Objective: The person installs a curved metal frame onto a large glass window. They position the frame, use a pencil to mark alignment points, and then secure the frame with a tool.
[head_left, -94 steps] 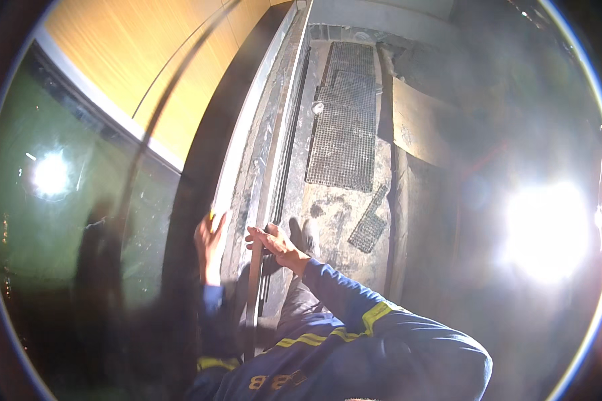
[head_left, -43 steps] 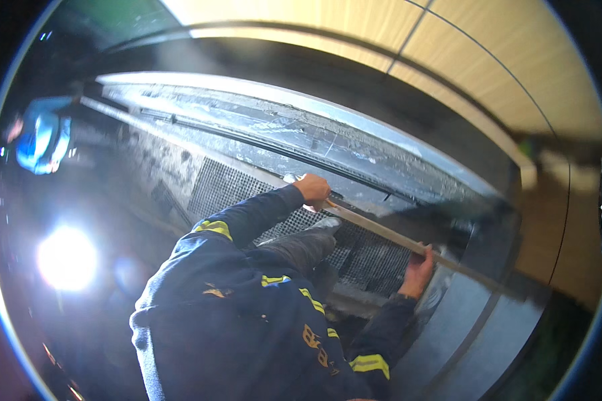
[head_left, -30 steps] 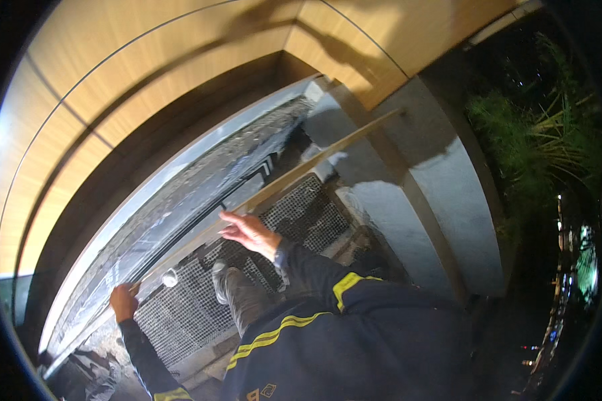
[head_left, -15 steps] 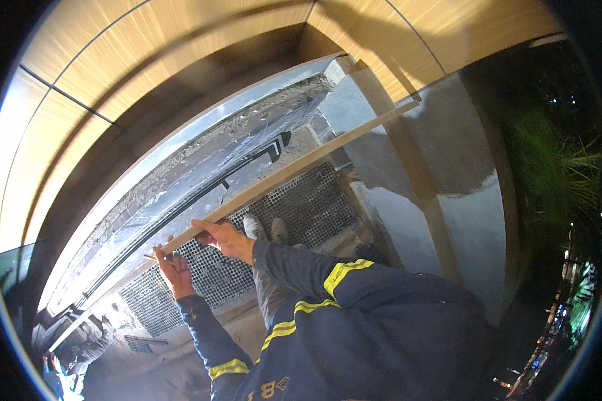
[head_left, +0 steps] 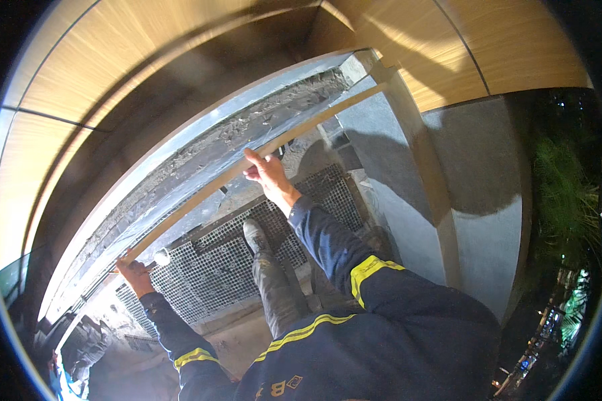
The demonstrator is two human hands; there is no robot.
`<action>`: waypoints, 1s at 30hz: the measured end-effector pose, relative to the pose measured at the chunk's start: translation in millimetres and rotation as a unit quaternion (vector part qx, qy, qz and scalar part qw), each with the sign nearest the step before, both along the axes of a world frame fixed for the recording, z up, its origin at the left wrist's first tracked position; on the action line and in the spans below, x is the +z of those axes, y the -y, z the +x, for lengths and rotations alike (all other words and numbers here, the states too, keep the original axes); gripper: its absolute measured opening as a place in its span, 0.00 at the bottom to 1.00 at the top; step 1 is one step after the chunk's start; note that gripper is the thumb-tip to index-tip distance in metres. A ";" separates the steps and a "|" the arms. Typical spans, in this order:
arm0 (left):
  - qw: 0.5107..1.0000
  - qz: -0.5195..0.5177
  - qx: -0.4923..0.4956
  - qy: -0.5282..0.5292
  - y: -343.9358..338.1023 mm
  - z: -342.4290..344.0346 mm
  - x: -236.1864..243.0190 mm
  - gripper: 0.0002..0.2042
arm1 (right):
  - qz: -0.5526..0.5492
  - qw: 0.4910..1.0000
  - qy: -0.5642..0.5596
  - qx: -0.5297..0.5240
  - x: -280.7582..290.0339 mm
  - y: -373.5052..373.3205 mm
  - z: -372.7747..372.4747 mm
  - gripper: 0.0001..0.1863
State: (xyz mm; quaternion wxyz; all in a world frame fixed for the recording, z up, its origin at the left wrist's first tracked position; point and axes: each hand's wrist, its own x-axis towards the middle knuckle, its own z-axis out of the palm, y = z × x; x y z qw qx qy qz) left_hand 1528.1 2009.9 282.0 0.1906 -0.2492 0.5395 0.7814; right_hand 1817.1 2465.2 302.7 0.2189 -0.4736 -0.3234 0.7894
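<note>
Long strip [head_left: 194, 200] sits pinched in left grip [head_left: 136, 276], right grip [head_left: 273, 179] unclear, hands now wider apart

Outdoor construction site at night: rough mortar strip [head_left: 247, 122], wood-grain panels [head_left: 525, 50], dark foliage [head_left: 562, 175], small lights [head_left: 547, 329].

the dusty grey-brown floor [head_left: 241, 339] carries black square-holed grid mats [head_left: 201, 287], which form a long strip. a grey, dust-coated shoe [head_left: 253, 235] stands on this matting. a small, rounded white object [head_left: 162, 256] sits at the matting's edge, near its left end, too small to identify. alongside, a long grey ledge [head_left: 201, 170] bears a rough, crumbly mortar-like crust [head_left: 247, 119] along its length.
</note>
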 end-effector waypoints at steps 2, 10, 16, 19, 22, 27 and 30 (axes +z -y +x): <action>1.000 0.019 0.017 -0.001 -16.2 -6.9 -0.1 0.28 | 0.004 0.998 -0.065 0.001 -7.3 -3.0 -10.3 0.27; 0.995 0.058 0.055 -0.064 -40.2 -75.1 -61.0 0.19 | -0.036 0.979 -0.158 0.123 -35.2 -28.9 -90.7 0.14; 0.990 -0.071 0.035 -0.115 -77.3 -110.4 -133.0 0.18 | -0.028 0.982 -0.166 0.084 -133.5 -56.5 -134.7 0.16; 0.987 -0.071 0.011 -0.141 -118.4 -112.3 -161.7 0.18 | -0.009 0.984 -0.166 0.065 -169.1 -86.1 -142.7 0.19; 0.979 -0.091 -0.014 -0.182 -151.4 -110.3 -177.6 0.17 | -0.007 0.984 -0.167 0.066 -190.2 -107.7 -143.5 0.20; 0.973 -0.121 -0.004 -0.199 -170.7 -119.5 -199.7 0.17 | 0.002 0.980 -0.177 0.095 -210.8 -131.9 -142.2 0.23; 0.976 -0.111 -0.034 -0.184 -145.2 -154.9 -219.5 0.16 | -0.015 0.968 -0.217 0.128 -220.2 -141.0 -143.4 0.26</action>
